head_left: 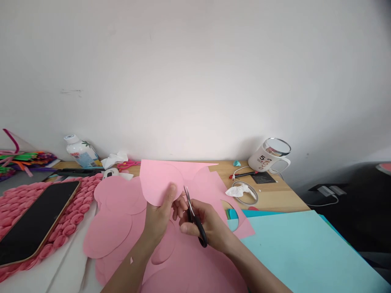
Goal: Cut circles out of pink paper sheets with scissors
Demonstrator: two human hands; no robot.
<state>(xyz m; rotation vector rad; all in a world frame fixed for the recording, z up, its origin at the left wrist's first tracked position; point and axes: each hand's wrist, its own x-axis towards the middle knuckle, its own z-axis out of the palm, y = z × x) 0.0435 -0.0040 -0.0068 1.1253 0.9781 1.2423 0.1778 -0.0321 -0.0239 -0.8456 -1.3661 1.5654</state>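
Note:
My left hand (159,217) pinches a pink paper sheet (159,181), thumb on its front, holding it upright above the desk. My right hand (207,228) is closed round the black handles of a pair of scissors (193,215), whose blades point up at the paper's right edge beside my left thumb. Several cut pink paper circles (113,211) lie flat on the desk below and to the left of my hands. More pink paper (210,187) lies under and behind the scissors.
A phone (33,221) rests on a pink woven mat (71,221) at the left. Light blue paper (299,248) covers the right front. At the back stand a white bottle (81,151), pink scissors (128,165), a white mug (270,156), a tape ring (244,193) and a red pen (242,175).

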